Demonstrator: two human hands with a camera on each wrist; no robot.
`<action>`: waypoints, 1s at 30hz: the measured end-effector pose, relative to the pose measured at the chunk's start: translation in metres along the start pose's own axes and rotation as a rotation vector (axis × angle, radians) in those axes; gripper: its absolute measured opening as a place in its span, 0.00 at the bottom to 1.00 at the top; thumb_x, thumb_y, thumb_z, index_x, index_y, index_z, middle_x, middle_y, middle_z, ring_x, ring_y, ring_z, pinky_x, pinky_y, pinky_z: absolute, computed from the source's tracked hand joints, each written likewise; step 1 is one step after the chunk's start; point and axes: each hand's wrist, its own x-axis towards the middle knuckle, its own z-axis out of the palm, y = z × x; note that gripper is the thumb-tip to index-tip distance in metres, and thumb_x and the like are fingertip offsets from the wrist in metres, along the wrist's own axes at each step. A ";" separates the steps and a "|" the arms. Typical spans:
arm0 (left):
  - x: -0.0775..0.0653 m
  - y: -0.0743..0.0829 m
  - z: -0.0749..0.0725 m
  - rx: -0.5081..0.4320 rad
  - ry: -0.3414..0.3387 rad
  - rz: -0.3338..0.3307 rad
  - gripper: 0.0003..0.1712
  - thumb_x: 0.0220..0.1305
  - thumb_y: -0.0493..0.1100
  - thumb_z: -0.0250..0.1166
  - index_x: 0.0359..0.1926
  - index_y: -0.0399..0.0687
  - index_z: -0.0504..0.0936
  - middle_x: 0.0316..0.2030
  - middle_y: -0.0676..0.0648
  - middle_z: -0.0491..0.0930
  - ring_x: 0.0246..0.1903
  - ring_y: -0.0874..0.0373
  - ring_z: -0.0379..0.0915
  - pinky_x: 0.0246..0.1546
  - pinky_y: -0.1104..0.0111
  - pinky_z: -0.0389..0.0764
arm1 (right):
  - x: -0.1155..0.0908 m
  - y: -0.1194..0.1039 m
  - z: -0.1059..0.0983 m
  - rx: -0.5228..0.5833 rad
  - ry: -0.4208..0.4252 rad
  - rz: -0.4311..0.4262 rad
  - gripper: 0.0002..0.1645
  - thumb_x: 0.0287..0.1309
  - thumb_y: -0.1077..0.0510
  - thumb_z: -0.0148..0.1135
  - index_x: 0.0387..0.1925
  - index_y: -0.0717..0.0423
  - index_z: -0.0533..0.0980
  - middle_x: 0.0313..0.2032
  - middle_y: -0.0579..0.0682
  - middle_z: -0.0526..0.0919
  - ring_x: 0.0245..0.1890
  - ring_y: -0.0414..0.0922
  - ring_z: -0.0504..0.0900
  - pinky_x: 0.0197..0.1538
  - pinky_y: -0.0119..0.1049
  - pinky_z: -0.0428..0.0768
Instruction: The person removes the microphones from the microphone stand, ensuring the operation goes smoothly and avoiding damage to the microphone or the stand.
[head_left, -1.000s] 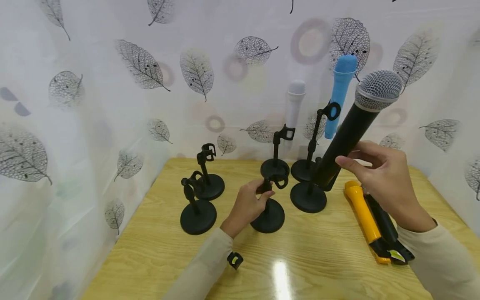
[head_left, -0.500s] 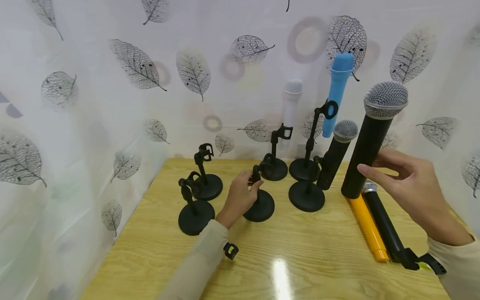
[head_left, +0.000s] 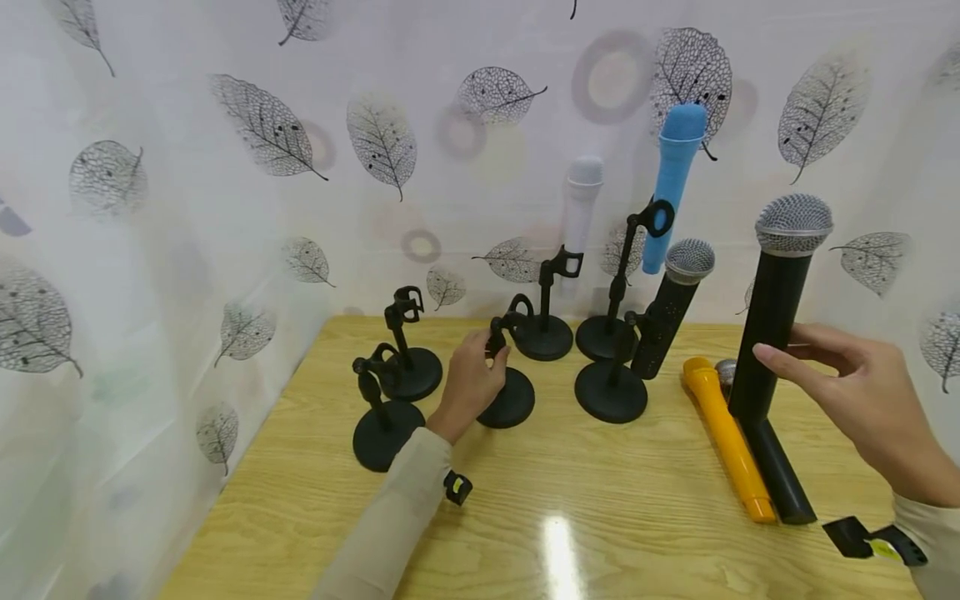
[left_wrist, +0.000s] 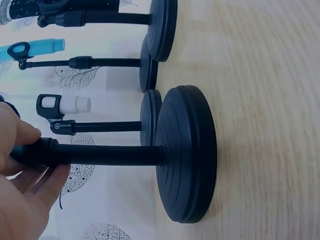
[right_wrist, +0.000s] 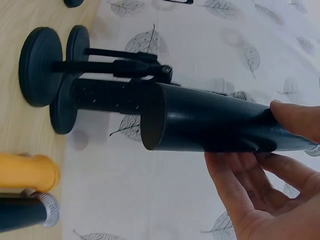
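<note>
In the head view my left hand (head_left: 471, 379) pinches the upper post of a black desktop microphone stand (head_left: 512, 402), whose ring clip points right. The left wrist view shows thumb and fingers around the post of this stand (left_wrist: 107, 154), its round base close to the tabletop. My right hand (head_left: 862, 392) grips a black microphone (head_left: 776, 308) with a silver mesh head, held nearly upright, head up. Its lower end overlaps another black microphone (head_left: 776, 475) lying beside a yellow microphone (head_left: 727, 442). In the right wrist view, thumb and fingers hold the raised microphone (right_wrist: 210, 120) by its body.
Two unloaded stands (head_left: 386, 433) stand at the left of the wooden table (head_left: 600, 517). Behind the middle, stands hold a white microphone (head_left: 581, 204), a blue microphone (head_left: 671, 183) and a black microphone (head_left: 667, 312). A leaf-patterned curtain (head_left: 187, 208) hangs behind and left.
My right hand has moved right and down with the black microphone, which is now more upright. My left hand has shifted its stand left and farther back.
</note>
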 end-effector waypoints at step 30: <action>0.023 -0.019 0.004 0.062 0.245 -0.040 0.07 0.65 0.34 0.69 0.42 0.35 0.83 0.35 0.39 0.86 0.33 0.46 0.85 0.35 0.54 0.86 | -0.006 0.098 -0.012 -0.123 -0.265 0.270 0.47 0.72 0.42 0.59 0.68 0.81 0.60 0.60 0.84 0.65 0.36 0.45 0.82 0.41 0.61 0.82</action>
